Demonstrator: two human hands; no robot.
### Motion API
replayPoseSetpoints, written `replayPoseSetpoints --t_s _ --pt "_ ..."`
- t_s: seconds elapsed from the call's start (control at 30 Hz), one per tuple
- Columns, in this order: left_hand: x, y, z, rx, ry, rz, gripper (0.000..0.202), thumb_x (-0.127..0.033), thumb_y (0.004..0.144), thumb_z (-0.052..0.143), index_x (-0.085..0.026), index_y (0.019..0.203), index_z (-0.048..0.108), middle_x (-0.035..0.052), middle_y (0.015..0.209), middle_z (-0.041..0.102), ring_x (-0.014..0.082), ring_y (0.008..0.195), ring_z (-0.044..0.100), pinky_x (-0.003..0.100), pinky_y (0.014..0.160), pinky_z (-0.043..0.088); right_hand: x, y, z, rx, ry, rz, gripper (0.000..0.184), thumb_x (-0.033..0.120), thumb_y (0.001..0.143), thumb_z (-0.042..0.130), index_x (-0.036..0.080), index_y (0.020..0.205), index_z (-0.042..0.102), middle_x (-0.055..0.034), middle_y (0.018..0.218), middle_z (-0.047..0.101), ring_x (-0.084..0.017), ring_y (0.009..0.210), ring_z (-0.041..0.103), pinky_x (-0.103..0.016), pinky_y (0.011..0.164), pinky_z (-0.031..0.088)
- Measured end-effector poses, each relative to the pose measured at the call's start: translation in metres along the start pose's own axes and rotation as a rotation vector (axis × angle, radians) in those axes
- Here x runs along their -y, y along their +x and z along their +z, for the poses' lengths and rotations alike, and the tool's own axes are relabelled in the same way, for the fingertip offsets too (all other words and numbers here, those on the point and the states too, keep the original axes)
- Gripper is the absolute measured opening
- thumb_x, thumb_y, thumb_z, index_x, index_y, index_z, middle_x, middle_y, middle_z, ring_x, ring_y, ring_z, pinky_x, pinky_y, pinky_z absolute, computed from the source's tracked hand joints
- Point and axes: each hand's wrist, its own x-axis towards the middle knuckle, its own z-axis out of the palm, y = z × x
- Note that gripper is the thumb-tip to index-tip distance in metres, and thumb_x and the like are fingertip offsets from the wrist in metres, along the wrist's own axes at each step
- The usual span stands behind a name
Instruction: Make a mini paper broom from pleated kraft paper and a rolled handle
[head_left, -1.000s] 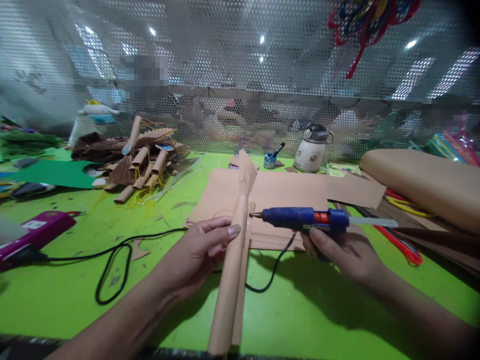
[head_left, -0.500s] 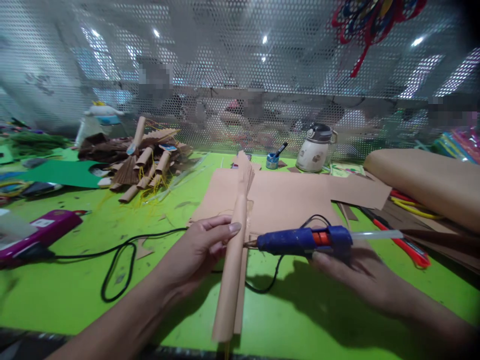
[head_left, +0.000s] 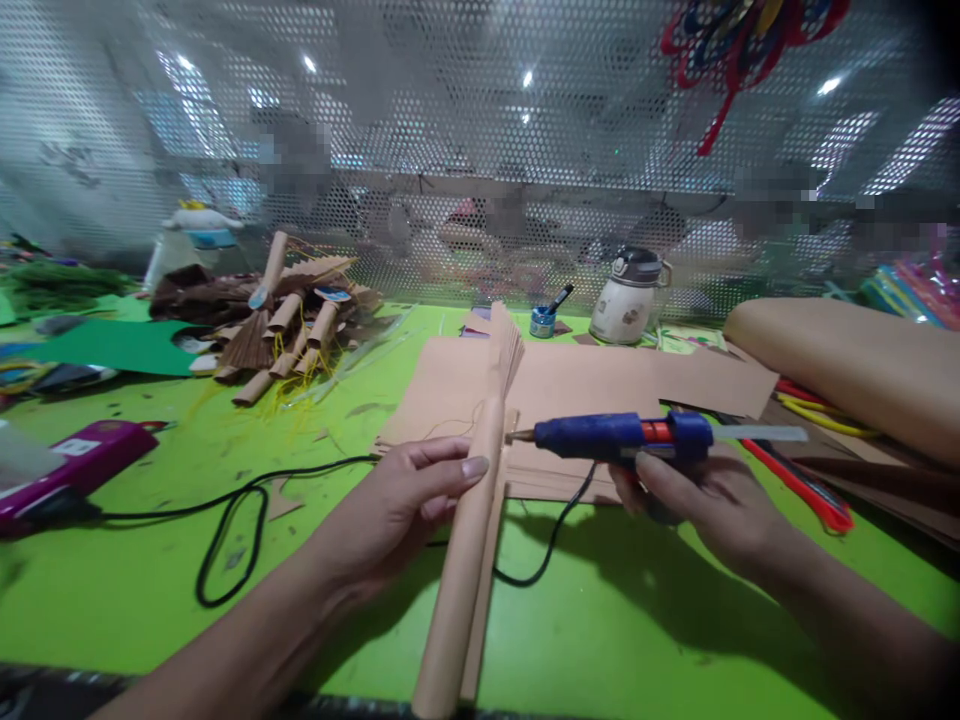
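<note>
Open worktop (head_left: 570, 640) nearside, between paper tube (head_left: 459, 570) and right hand (head_left: 712, 500); black cord (head_left: 519, 583) bends through its far end, more loops left. Glue gun (head_left: 589, 437) bars the way beyond. Back: jar (head_left: 542, 322), flask (head_left: 621, 318), mesh wall (head_left: 450, 100). Right: red cutter (head_left: 802, 490), paper roll (head_left: 840, 350).

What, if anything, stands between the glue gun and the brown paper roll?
Nothing visible. The right hand holds the glue gun with its tip close beside the brown paper roll in the left hand; whether they touch is unclear.
</note>
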Motion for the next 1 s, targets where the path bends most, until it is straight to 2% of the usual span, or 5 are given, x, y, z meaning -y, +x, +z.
replayPoseSetpoints --t_s 0.1,0.43,0.67,0.83,1.0 --pt "0.001 0.000 0.000 0.038 0.002 -0.005 0.019 -0.018 0.065 0.080 -0.013 0.075 0.066 -0.0040 0.053 0.052 0.0042 0.047 0.044 0.013 0.047 0.037 -0.001 0.004 0.001 -0.035 -0.030 -0.001 0.043 0.048 0.094 0.044 0.017 0.070 0.060 -0.0036 0.065 0.059 -0.015 0.061 0.054 -0.026 0.054 0.041" --pt "-0.002 -0.001 -0.001 0.031 -0.012 0.006 0.018 -0.022 0.068 0.078 -0.012 0.073 0.064 -0.0057 0.054 0.044 0.0029 0.046 0.038 0.013 0.047 0.033 -0.005 -0.006 0.003 0.022 0.035 0.009 0.040 0.049 0.092 0.047 0.016 0.074 0.062 -0.0033 0.064 0.057 -0.013 0.056 0.050 -0.025 0.049 0.038" --pt "-0.002 -0.002 0.000 0.025 0.007 -0.020 0.022 -0.027 0.065 0.080 -0.013 0.071 0.064 -0.0077 0.050 0.039 0.0035 0.044 0.035 0.015 0.045 0.031 -0.005 0.000 0.005 -0.019 0.018 0.044 0.044 0.049 0.094 0.043 0.016 0.071 0.061 -0.0059 0.069 0.059 -0.017 0.064 0.055 -0.029 0.058 0.043" --pt "-0.002 -0.001 -0.001 0.025 -0.008 -0.016 0.021 -0.025 0.064 0.080 -0.013 0.069 0.064 -0.0058 0.051 0.045 0.0039 0.045 0.038 0.015 0.046 0.035 -0.002 -0.004 0.005 0.032 0.058 0.064 0.038 0.049 0.092 0.046 0.017 0.078 0.061 -0.0052 0.071 0.059 -0.018 0.066 0.055 -0.029 0.058 0.044" --pt "-0.003 -0.001 0.000 0.022 -0.045 -0.002 0.017 -0.020 0.066 0.078 -0.013 0.068 0.063 -0.0064 0.049 0.041 0.0039 0.044 0.035 0.014 0.044 0.035 -0.001 -0.010 0.003 0.104 0.079 0.016 0.034 0.047 0.092 0.049 0.018 0.082 0.064 -0.0039 0.070 0.058 -0.016 0.065 0.055 -0.026 0.055 0.045"
